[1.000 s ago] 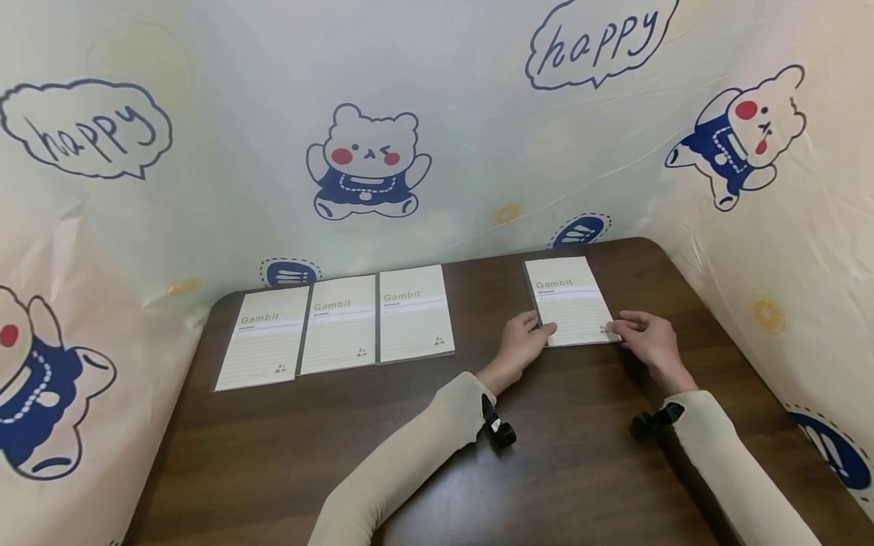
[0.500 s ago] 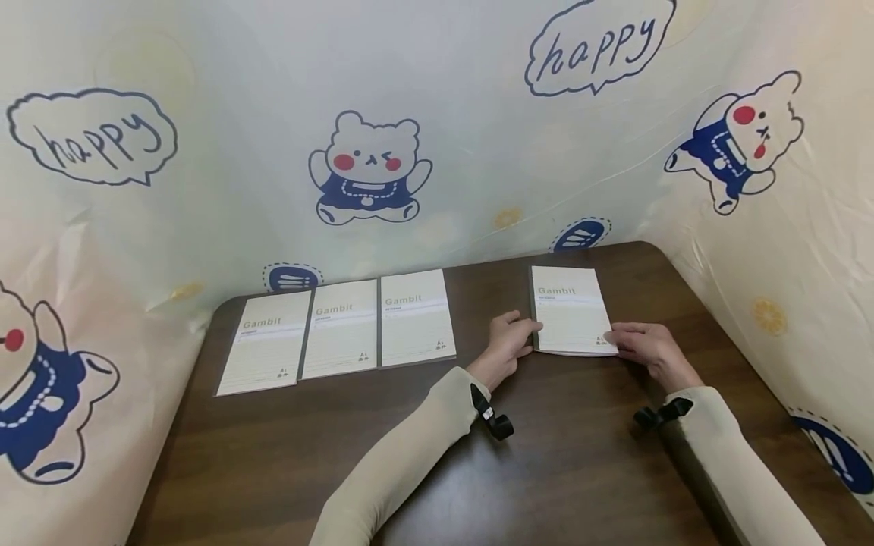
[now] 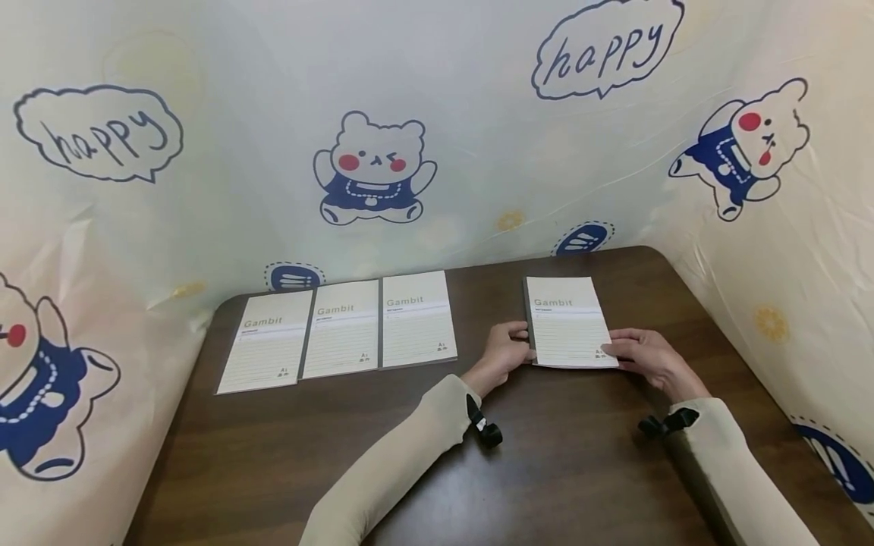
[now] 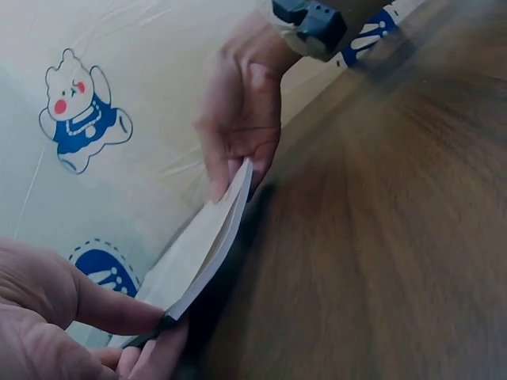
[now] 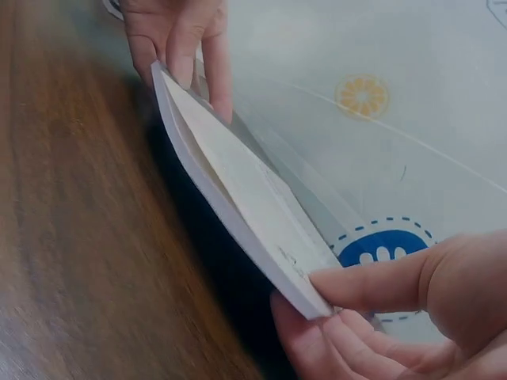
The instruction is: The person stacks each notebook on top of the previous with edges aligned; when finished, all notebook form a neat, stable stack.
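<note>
A white notebook (image 3: pixel 567 322) with "Gambit" on its cover and a dark spine is held between both hands at the right of the table in the head view. My left hand (image 3: pixel 507 354) pinches its spine-side lower corner, thumb above and fingers beneath in the left wrist view. At the opposite lower corner, my right hand (image 5: pixel 396 309) grips with the thumb on the cover and fingers curled under. In the right wrist view the notebook's near edge bows, its cover slightly parted from the pages, above a dark shadow on the wood.
Three matching notebooks lie side by side at the table's back left: a left one (image 3: pixel 265 341), a middle one (image 3: pixel 341 330) and a right one (image 3: pixel 418 318). Behind the brown table (image 3: pixel 437 455) hangs a pale curtain (image 3: pixel 478 136) with printed bears.
The notebook has come nearer to me with both hands on it. My left thumb has slid from the cover to the spine edge. The three other notebooks stay put.
</note>
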Motion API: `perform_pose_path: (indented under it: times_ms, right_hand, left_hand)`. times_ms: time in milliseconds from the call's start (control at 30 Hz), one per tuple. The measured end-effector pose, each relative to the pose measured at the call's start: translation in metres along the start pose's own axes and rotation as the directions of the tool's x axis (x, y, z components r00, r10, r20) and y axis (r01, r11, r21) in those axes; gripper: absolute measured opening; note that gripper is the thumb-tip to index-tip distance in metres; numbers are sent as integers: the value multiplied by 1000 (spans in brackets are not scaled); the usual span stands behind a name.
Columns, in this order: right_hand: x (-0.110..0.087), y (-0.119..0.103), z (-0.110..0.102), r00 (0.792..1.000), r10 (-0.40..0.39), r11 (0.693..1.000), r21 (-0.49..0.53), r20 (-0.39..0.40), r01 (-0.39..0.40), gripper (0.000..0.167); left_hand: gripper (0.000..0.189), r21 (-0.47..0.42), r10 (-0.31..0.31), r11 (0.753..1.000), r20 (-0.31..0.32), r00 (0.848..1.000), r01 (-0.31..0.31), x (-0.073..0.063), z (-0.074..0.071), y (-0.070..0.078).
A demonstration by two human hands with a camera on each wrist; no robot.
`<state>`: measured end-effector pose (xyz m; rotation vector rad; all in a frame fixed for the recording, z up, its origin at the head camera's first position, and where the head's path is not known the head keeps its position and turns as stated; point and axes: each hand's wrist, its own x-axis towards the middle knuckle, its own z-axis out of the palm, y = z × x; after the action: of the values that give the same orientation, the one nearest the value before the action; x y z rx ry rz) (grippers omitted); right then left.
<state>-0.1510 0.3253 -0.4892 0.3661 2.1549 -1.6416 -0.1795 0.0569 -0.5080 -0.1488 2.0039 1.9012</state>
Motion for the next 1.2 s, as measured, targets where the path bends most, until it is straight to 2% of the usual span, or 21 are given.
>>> perform_pose_path:
  times_ms: [233, 467, 833, 1067, 1200]
  right_hand:
    - [-4, -10, 14, 999, -30, 1000, -2, 19, 30, 62]
    - [-7, -24, 27, 996, -62, 998, -23, 69, 64, 61]
    - [-7, -42, 59, 980, -113, 994, 12, 162, 113, 58]
    - [-2, -53, 83, 966, -156, 988, 23, 205, 155, 55]
    - [4, -58, 98, 965, -167, 986, 18, 204, 166, 51]
  left_hand:
    - [64, 5, 23, 1000, 44, 999, -23, -6, -25, 4]
    - [64, 74, 66, 995, 59, 996, -70, -19, -50, 12]
    - [64, 119, 88, 988, 80, 993, -97, -37, -101, 22]
    - [66, 91, 89, 992, 43, 995, -92, -47, -131, 20]
    - [67, 79, 99, 992, 14, 995, -100, -51, -147, 16]
